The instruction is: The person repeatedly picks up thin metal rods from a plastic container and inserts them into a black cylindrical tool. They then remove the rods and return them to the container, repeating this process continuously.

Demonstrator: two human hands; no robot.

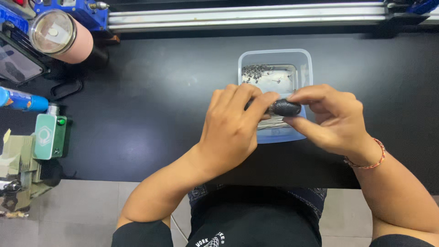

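Holding a small dark oval piece (284, 108) between both hands over a clear plastic tub (275, 57) on the black desk (151, 100).

Head view: the left hand (231, 130) curls around the piece's left end, fingers closed on it, while the right hand (331, 120) pinches its right end between thumb and forefinger; a beaded bracelet (366, 162) sits on that wrist. The piece hangs just above the tub's near half, where a bundle of thin metal pins (272, 123) lies; a heap of tiny metal parts (256, 72) sits in the far left corner. Judging by this, the piece is in hand and being worked, with plenty of pins and small parts left in the tub. Far left stand a pink tumbler (61, 36) and, nearer, a green device (48, 136); a metal rail (247, 16) runs along the far edge.
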